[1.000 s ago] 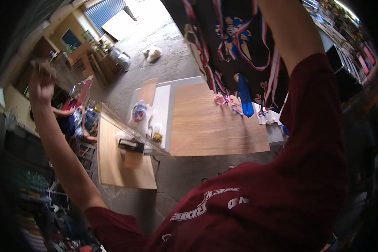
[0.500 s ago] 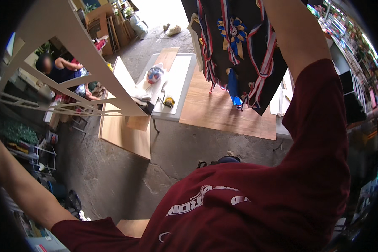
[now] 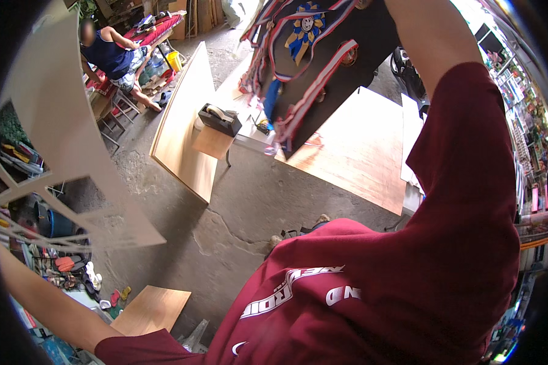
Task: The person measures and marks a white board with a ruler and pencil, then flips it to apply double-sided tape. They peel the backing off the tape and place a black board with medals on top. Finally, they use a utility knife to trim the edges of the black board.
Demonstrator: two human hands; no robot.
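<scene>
Both my arms are raised, and neither hand shows in the picture. My right forearm (image 3: 432,42) runs up past the top edge beside a black panel (image 3: 341,67) hung with striped ribbons and round medals; the panel hangs tilted over the wooden boards. My left forearm (image 3: 36,298) leaves at the left rim, under a large pale beige sheet (image 3: 55,140) with thin cut strips at its lower end. I cannot tell what either hand grips. My maroon shirt (image 3: 377,286) fills the lower right.
A black tape dispenser (image 3: 219,118) sits on a small wooden shelf beside a leaning plywood board (image 3: 182,140). A wide wooden board (image 3: 359,152) lies beyond. A seated person (image 3: 112,58) is at the top left. A small board (image 3: 152,307) lies on the cracked concrete floor.
The beige sheet has swung from the top left down along the left side. The black ribbon panel has tilted and shifted. The view has turned, bringing the tape dispenser nearer.
</scene>
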